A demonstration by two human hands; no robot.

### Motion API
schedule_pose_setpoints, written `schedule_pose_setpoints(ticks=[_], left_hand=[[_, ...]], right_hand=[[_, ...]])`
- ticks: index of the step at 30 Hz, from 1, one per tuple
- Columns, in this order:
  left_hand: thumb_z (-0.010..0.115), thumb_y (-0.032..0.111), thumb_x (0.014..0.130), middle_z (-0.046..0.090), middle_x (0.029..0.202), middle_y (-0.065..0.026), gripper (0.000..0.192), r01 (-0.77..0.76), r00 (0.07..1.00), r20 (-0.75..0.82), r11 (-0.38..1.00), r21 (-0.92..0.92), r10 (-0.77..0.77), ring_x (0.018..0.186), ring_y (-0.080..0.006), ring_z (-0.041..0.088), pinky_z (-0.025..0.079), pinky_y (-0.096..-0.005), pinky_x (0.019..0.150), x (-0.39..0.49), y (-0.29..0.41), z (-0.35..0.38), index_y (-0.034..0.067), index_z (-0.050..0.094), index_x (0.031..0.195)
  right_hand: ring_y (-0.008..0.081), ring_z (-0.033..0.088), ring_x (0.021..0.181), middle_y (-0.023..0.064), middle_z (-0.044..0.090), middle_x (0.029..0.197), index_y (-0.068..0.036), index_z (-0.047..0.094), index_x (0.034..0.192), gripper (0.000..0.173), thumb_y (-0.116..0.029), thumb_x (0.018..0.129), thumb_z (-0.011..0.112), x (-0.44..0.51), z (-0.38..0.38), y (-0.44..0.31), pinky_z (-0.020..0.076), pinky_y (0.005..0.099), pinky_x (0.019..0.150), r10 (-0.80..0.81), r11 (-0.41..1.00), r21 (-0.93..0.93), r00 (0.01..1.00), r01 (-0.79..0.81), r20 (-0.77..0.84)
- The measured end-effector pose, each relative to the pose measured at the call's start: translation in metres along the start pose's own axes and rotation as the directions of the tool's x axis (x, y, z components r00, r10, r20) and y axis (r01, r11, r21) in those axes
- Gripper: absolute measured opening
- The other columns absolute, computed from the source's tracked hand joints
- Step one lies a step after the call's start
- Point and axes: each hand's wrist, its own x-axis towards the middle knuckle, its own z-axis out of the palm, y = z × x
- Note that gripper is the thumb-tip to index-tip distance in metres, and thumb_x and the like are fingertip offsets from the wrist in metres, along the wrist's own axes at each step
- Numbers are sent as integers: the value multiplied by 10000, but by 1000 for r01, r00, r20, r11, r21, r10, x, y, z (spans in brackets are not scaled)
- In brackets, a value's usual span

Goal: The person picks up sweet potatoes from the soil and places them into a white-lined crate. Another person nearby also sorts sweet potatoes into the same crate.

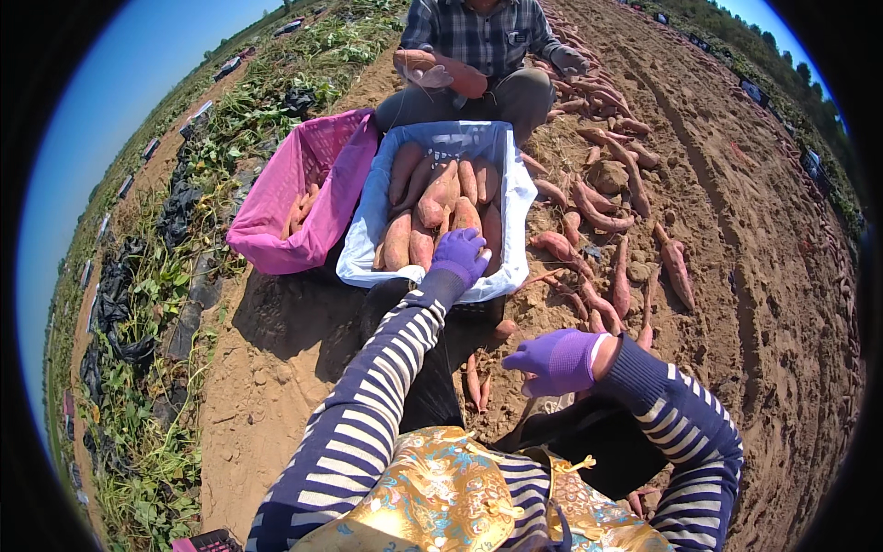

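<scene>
My left hand point(461, 255), in a purple glove, reaches over the near rim of a crate with a white plastic liner point(516, 228). It rests on the sweet potatoes point(439, 193) inside; its palm side is hidden, so I cannot tell whether it grips one. These roots lie mostly lengthwise, side by side. My right hand point(555, 362), also in a purple glove, hovers above the soil to the right of the crate. Its fingers are bent, and what may be between them is not clear. Small sweet potatoes point(474, 383) lie on the ground just left of it.
A pink-lined crate point(276, 252) with a few sweet potatoes stands against the white-lined one. Across from me squats a person in a plaid shirt point(483, 41), holding large sweet potatoes point(462, 76). Loose sweet potatoes point(607, 207) cover the soil rightward. Vines point(159, 290) and black film run left.
</scene>
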Motion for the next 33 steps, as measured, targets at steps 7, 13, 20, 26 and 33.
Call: schedule_pose_setpoints(ticks=[7, 13, 20, 26, 33], left_hand=[[561, 297, 801, 574, 1091, -88, 246, -18, 1000, -25, 1000, -7, 18, 1034, -273, 514, 367, -401, 917, 0, -1, 5, 95, 628, 925], [600, 267, 794, 602, 1077, -101, 237, -56, 998, -22, 998, -27, 56, 1013, -299, 536, 387, -408, 897, 1, -3, 5, 92, 651, 946], [602, 260, 793, 603, 1076, -101, 231, -46, 999, -6, 999, -16, 46, 1007, -297, 539, 388, -406, 895, 1, -2, 5, 90, 653, 941], [596, 257, 799, 602, 1077, -100, 225, -42, 999, 11, 999, -19, 42, 1010, -295, 538, 389, -404, 893, 1, -1, 4, 91, 652, 940], [571, 269, 796, 589, 1068, -83, 216, -64, 997, -33, 998, -7, 64, 992, -268, 532, 384, -388, 896, -1, -3, 3, 93, 642, 900]], right_hand=[[321, 617, 865, 155, 612, 982, -79, 470, 1245, 481, -292, 825, 566, -2, 0, 1, 500, 405, 737, -25, 1000, 13, 1000, 25, -18], [325, 612, 882, 163, 605, 987, -82, 477, 1244, 480, -298, 825, 568, 0, 2, 3, 491, 417, 752, -26, 1000, -3, 1000, 26, -15], [328, 599, 914, 156, 603, 990, -78, 480, 1229, 473, -294, 818, 571, 1, 4, 6, 477, 420, 776, -19, 1000, 19, 1000, 19, -20], [328, 598, 901, 149, 603, 988, -79, 485, 1211, 456, -285, 813, 571, 0, 2, 4, 476, 420, 775, -12, 1000, 24, 1000, 12, -7], [348, 602, 893, 169, 611, 960, -66, 505, 1177, 440, -292, 806, 578, 4, 6, 6, 480, 440, 764, -36, 999, 10, 998, 36, -50]])
